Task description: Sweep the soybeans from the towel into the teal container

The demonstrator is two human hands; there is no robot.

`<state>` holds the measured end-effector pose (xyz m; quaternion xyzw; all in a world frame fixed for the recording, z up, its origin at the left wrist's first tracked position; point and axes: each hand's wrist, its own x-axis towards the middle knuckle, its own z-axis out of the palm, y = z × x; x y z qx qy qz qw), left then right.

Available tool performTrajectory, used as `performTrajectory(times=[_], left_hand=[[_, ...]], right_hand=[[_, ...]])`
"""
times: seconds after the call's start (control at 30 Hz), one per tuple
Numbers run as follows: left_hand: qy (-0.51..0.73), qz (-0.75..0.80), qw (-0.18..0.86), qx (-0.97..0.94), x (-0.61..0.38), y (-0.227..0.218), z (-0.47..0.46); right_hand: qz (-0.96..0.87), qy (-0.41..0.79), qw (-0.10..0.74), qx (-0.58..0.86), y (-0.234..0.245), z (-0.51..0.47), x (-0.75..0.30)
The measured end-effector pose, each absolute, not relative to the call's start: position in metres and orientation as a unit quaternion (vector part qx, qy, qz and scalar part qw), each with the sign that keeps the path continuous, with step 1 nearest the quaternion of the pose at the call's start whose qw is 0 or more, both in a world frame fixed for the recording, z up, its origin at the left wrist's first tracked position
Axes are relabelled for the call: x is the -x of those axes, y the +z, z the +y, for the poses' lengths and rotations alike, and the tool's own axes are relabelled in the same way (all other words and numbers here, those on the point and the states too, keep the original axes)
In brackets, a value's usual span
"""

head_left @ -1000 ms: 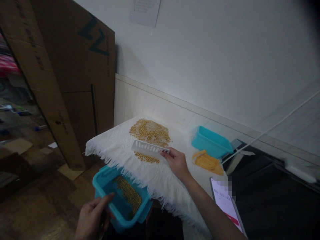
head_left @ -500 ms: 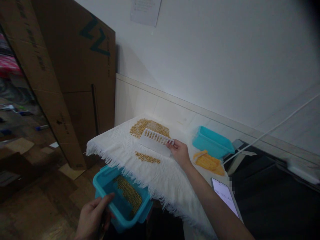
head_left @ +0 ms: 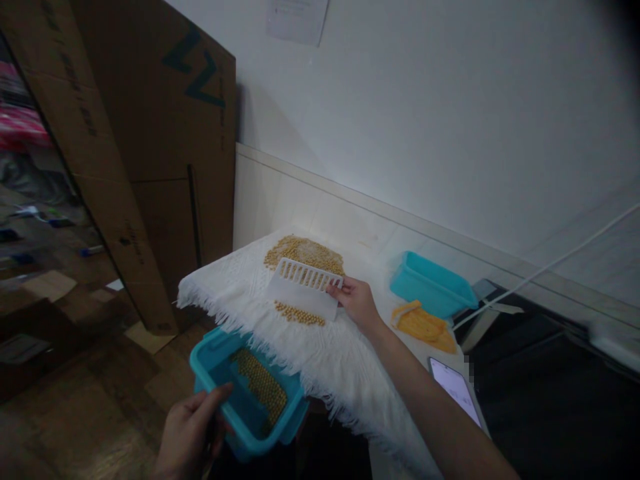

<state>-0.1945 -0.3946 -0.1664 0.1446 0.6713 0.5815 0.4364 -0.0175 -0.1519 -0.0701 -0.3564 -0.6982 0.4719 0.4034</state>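
Note:
My left hand [head_left: 193, 423] grips the near-left rim of a blue plastic bin [head_left: 210, 373], held just below the table's fringed edge. Yellow soybeans [head_left: 263, 387] cover part of its bottom. On the white cloth [head_left: 235, 277], my right hand [head_left: 353, 300] pinches the right end of a white slotted plastic scraper [head_left: 305, 297], tilted with its slots at the top. A small band of soybeans [head_left: 300, 315] lies along the scraper's near edge. Behind the scraper spreads a larger pile of soybeans [head_left: 305, 252], partly hidden by it.
A second blue bin [head_left: 433, 283] stands at the table's right, with an orange cloth-like bag [head_left: 423, 327] before it. A phone [head_left: 455, 390] lies near the right edge. A tall cardboard box [head_left: 165, 133] rises at left. The wall [head_left: 425, 120] closes off the back.
The scraper has moved slightly toward me and tipped over more, reaching the small band of beans. The bin in my left hand stays almost in place; the view has shifted slightly.

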Motion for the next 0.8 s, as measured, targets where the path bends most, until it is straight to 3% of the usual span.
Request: performTrajectory(times=[0.8], left_hand=[[0.597,0.663,0.432,-0.131,0.189,-0.152,-0.395]], right_hand=[[-0.687,0.509,0.383,0.348,-0.067,-0.151,0.016]])
